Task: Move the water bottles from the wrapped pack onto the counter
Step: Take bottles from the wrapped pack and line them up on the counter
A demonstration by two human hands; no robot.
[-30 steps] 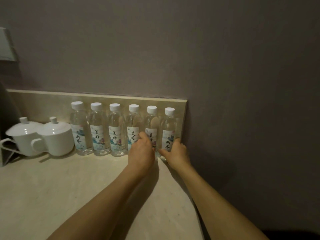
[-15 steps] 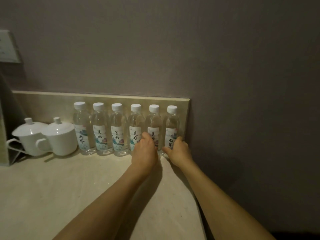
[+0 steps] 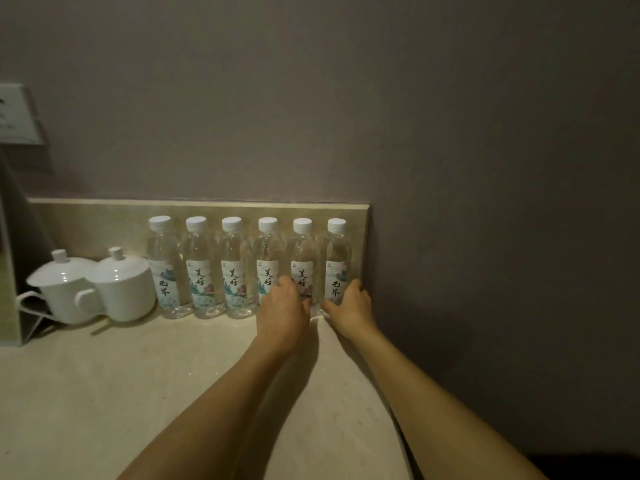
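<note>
Several clear water bottles with white caps and printed labels stand upright in a row against the backsplash on the beige counter. My left hand curls round the lower part of the second bottle from the right, covering the foot of the bottle beside it. My right hand grips the base of the rightmost bottle, with the thumb in front and the fingers on its right side. No wrapped pack is in view.
Two white lidded cups stand left of the row. An upright stand is at the far left. The backsplash and grey wall close the back. The counter ends just right of the last bottle.
Both hands stay on the two right-hand bottles, which have shifted slightly closer to the wall end. The view has drifted a little; the other bottles have not moved.
</note>
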